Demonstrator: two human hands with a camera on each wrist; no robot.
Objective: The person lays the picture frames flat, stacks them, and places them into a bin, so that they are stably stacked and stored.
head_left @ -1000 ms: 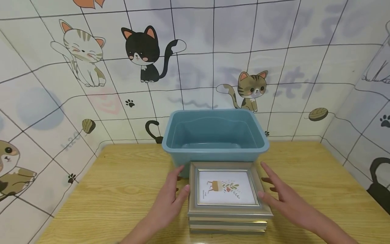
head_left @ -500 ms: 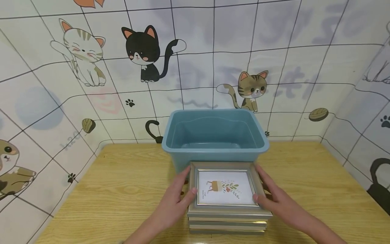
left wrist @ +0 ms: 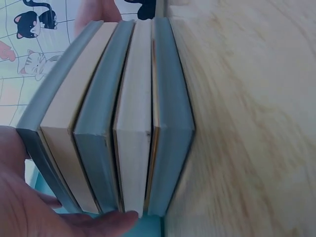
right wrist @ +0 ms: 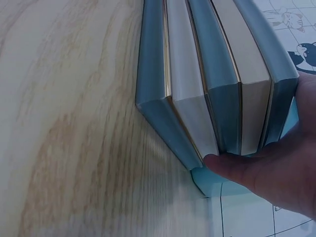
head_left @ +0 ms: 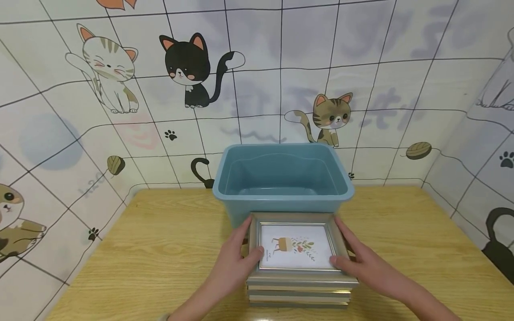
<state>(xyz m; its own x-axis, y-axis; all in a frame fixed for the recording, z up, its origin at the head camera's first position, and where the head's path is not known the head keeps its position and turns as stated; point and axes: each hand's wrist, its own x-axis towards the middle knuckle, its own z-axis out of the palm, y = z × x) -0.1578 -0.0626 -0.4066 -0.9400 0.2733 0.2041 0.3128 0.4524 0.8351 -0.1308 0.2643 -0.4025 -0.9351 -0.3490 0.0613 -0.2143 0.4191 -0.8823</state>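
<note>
A stack of picture frames (head_left: 299, 295) lies on the table, silvery grey and cream edges alternating. The top picture frame (head_left: 297, 246) has a silvery border around a plant-in-pot print. My left hand (head_left: 234, 261) grips the stack's left side, thumb over the top frame's border. Opposite it, my right hand (head_left: 367, 265) grips the right side, its thumb also on the top border. Both wrist views show the frame edges (left wrist: 136, 89) close together and a finger reaching across their far ends, low down the stack. Part of each hand's fingers is hidden behind the frames.
Right behind the stack stands a light blue plastic bin (head_left: 283, 204), its inside visible and holding nothing. The wood-grain table (head_left: 168, 249) extends to both sides. A white cat-print covering (head_left: 261, 89) lines the back and sides.
Both hands have moved inward from beside the stack and now grip it. Their thumbs have come onto the top frame. The frames and the bin stay in place.
</note>
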